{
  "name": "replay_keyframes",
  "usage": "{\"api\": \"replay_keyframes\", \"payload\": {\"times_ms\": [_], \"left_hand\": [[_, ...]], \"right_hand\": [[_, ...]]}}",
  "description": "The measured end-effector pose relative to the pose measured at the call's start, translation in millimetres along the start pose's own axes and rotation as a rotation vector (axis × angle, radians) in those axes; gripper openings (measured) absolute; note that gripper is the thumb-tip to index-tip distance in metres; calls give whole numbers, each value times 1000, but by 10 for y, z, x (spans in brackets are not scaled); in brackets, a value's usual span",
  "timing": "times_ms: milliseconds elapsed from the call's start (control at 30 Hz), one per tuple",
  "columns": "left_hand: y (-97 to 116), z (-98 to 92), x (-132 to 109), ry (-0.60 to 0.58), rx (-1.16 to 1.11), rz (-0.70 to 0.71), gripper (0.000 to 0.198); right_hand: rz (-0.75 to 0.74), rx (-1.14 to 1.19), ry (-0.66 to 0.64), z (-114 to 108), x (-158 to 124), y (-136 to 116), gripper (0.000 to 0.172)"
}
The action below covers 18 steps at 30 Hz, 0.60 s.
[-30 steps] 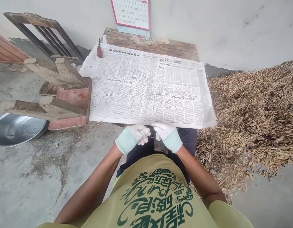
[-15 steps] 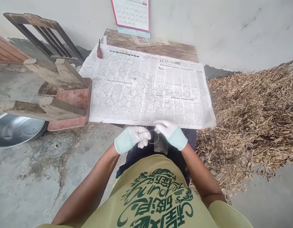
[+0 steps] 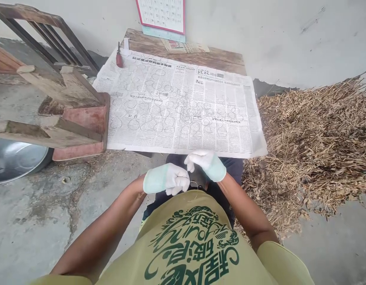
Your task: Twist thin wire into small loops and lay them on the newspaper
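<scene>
My left hand (image 3: 166, 179), in a white glove with a pale green cuff, is shut on a thin wire (image 3: 189, 176) just below the newspaper's near edge. My right hand (image 3: 205, 165), in a matching glove, sits close beside it, its fingertips next to the wire. Whether it grips the wire, I cannot tell. Both hands are above my lap, and the wire's ends are partly hidden behind the fingers. Beyond them, a large newspaper (image 3: 183, 99) covered with several rows of thin rings lies across a weathered wooden table (image 3: 212, 59). A red-handled tool (image 3: 119, 59) lies at its far left corner.
A wooden chair (image 3: 61, 99) with a red panel lies tipped over at left, above a steel basin (image 3: 16, 160). A heap of dry straw (image 3: 307, 150) spreads over the concrete floor (image 3: 334, 249) at right. A calendar (image 3: 162, 16) hangs on the wall behind the table.
My hands have drawn closer together, and the wire loop between them looks smaller. The whole view has shifted slightly left and up.
</scene>
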<state>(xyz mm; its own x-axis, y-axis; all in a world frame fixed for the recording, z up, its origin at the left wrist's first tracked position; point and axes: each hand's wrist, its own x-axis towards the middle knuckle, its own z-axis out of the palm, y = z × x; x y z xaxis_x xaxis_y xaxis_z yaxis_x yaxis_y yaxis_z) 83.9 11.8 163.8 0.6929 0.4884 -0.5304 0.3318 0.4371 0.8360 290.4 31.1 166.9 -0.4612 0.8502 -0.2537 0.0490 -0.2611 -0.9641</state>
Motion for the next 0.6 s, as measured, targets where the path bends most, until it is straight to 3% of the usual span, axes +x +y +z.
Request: {"api": "replay_keyframes", "payload": {"times_ms": [67, 167, 233, 400, 600], "left_hand": [[3, 14, 36, 94, 1, 2, 34], [-19, -4, 96, 326, -41, 35, 37], [-32, -39, 123, 433, -75, 53, 41], [-19, -118, 144, 504, -87, 84, 51], [37, -73, 61, 576, -76, 162, 69]], "right_hand": [[-25, -23, 49, -6, 20, -2, 27], [-73, -85, 176, -20, 1, 13, 32], [-32, -149, 184, -15, -47, 32, 31], [190, -254, 160, 82, -155, 73, 26], [144, -171, 284, 121, -145, 102, 30]]}}
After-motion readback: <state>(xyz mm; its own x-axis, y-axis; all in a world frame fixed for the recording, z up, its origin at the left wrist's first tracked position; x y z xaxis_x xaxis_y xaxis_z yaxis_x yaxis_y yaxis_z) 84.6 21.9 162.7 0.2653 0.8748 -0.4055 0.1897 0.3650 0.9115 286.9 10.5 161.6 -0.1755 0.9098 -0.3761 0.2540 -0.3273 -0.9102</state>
